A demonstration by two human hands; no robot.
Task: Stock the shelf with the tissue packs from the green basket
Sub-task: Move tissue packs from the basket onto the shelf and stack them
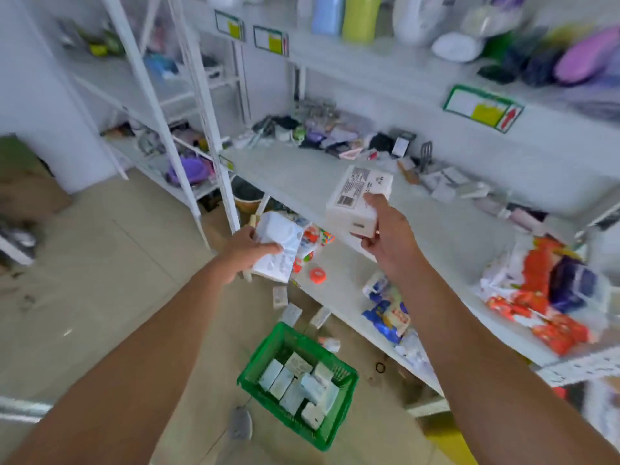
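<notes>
Both hands are loaded. The left hand has its fingers curled round a pale blue tissue pack, and the right hand pinches the near end of a white tissue pack between thumb and fingers, over the bare front of the middle shelf. The green basket sits on the floor at 6 o'clock, with more tissue packs loose inside it. The white pack is gripped only at one end, so its far end could droop and tip the pack over as it is set down. The blue pack hangs off the shelf's front edge at 9 o'clock from the white one, over the floor; a loose grip there would probably drop it among the small packs lying by the shelf foot. Clutter along the back of the shelf at 12 o'clock and the snack bags at 3 o'clock narrow the free patch, so a hurried push might knock something off.
</notes>
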